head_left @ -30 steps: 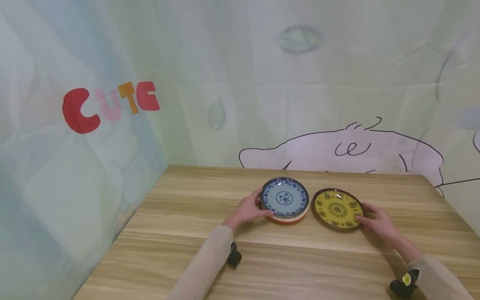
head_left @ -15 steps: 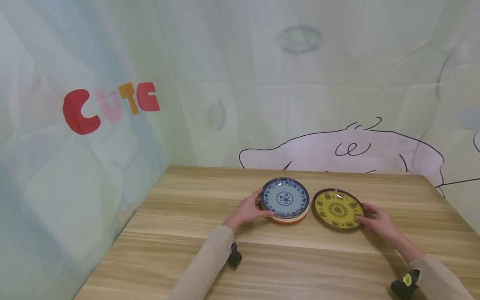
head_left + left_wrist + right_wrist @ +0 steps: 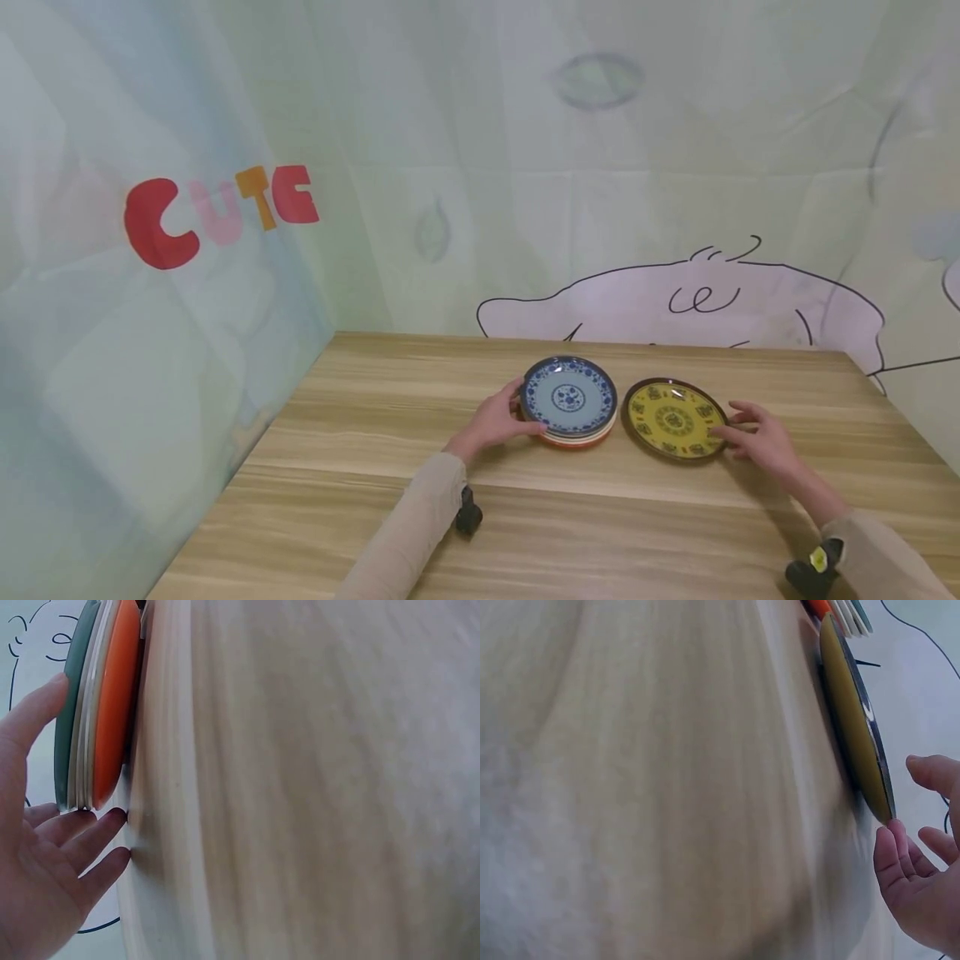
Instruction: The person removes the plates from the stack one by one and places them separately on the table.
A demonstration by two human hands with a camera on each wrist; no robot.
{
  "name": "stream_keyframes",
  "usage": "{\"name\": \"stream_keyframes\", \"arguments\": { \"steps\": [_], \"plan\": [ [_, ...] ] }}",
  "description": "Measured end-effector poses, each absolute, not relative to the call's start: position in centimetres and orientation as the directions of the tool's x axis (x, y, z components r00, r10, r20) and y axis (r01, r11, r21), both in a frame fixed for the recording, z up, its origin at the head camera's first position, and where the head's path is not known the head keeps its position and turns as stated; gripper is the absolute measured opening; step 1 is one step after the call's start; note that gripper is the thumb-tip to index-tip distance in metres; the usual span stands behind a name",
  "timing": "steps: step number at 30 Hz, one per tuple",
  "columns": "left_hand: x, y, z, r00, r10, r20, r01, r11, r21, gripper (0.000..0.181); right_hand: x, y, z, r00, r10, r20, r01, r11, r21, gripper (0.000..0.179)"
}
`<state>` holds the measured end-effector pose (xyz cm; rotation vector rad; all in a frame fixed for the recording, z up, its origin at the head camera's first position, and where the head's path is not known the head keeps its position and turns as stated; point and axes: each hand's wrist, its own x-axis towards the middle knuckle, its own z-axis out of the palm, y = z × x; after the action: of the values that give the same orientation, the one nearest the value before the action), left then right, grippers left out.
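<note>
Now the right hand [image 3: 767, 442] has loosened at the yellow plate [image 3: 673, 418]; the left hand [image 3: 495, 424] grips stacked plates [image 3: 569, 398].

CUTE letters [image 3: 141, 227] and a cartoon figure [image 3: 630, 302] mark the backdrop [image 3: 480, 108] around a wooden table [image 3: 600, 533].

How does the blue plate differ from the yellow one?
The blue plate tops a stack, while the yellow plate lies by itself to the right. The blue plate has blue motifs on a pale blue ground; the yellow plate has dark motifs on yellow. Both are round and dark-rimmed, with a medallion in the middle.
</note>
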<state>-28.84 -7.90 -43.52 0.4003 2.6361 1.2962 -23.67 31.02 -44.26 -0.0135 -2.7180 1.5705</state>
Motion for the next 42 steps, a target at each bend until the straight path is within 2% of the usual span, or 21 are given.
{"name": "stream_keyframes", "arguments": {
  "steps": [13, 23, 31, 42],
  "plan": [
    [-28.9, -8.0, -43.7, -0.950, 0.307, -0.050, 0.150, 0.592, 0.792, 0.095, -24.7, 29.5, -42.6, -0.997, -0.044, 0.056, -0.071, 0.617, -0.783, 0.066],
    [-28.8, -8.0, -43.7, -0.952, 0.303, -0.048, 0.151, 0.597, 0.788, 0.095, -25.9, 26.9, -42.2, -0.991, -0.131, 0.036, -0.105, 0.566, -0.818, 0.069],
    [-28.7, -7.8, -43.5, -0.955, 0.291, -0.059, 0.134, 0.601, 0.788, 0.095, -27.0, 24.4, -41.7, -0.981, -0.168, 0.100, -0.179, 0.566, -0.805, 0.065],
    [-28.4, -7.8, -43.3, -0.956, 0.290, -0.052, 0.141, 0.605, 0.783, 0.095, -28.1, 21.5, -41.8, -0.977, -0.204, 0.063, -0.172, 0.579, -0.797, 0.068]
  ]
}}
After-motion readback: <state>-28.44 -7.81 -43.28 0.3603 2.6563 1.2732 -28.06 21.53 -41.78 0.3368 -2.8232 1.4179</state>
